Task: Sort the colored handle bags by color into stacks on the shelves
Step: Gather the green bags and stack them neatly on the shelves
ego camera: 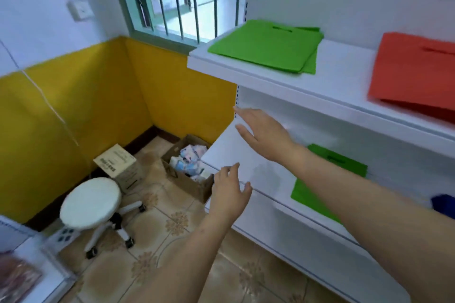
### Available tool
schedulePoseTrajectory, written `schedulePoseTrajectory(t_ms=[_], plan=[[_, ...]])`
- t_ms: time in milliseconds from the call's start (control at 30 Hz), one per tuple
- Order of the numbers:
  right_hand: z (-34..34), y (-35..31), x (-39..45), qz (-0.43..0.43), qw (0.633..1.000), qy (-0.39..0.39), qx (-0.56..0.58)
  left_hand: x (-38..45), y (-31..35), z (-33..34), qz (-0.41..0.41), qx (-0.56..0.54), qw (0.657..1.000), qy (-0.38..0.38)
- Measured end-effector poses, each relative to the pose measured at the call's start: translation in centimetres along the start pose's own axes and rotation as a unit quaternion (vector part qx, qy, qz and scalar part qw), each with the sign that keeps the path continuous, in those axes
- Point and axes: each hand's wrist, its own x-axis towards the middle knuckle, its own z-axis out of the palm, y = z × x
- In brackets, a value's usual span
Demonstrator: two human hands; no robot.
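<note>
My hands [263, 134] [230, 192] are empty with fingers spread, so I should grab the low green bag [327, 179] flat and stack it neatly.

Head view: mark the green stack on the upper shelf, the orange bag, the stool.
green stack [263, 45], head view, top bag's face
orange bag [413, 69], head view, flat face
stool [90, 202], head view, seat

Looked like a small shop or stockroom: white slotted retail shelving [320, 86] with flat handle bags in color stacks, green [268, 47] and orange [416, 74]. Open cardboard box [189, 179] of packets on tiled floor [157, 248], rolling white stool [91, 202], barred window [177, 0], yellow-painted lower wall [81, 115].
</note>
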Motion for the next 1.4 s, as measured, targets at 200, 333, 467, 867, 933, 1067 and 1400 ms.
schedulePoseTrajectory(t_ms=[200, 333, 467, 867, 933, 1067, 1400], plan=[[-6.1, -5.5, 3.0, -0.064, 0.99, 0.103, -0.076, 0.4, 0.0, -9.6, 0.075, 0.03, 0.995, 0.064], [-11.0, -2.5, 4.3, 0.046, 0.98, 0.173, -0.081, 2.8, 2.6, -14.2, 0.107, 0.012, 0.986, 0.127], [-14.0, 2.8, 6.4, 0.163, 0.962, 0.191, -0.107, 7.0, 5.6, -17.1, 0.142, 0.028, 0.977, 0.159], [-12.2, 17.6, 17.7, 0.371, 0.925, 0.082, -0.027, 24.7, 10.7, -18.6, 0.088, 0.12, 0.973, 0.177], [-11.0, 18.9, 18.6, 0.369, 0.925, 0.075, -0.048, 26.8, 10.7, -18.3, 0.092, 0.15, 0.97, 0.166], [-9.0, 20.8, 19.0, 0.385, 0.918, 0.041, -0.08, 29.6, 10.2, -17.9, 0.099, 0.185, 0.971, 0.112], [-10.0, 21.2, 18.6, 0.353, 0.924, 0.06, -0.138, 30.7, 9.2, -17.4, 0.112, 0.19, 0.972, 0.081]])
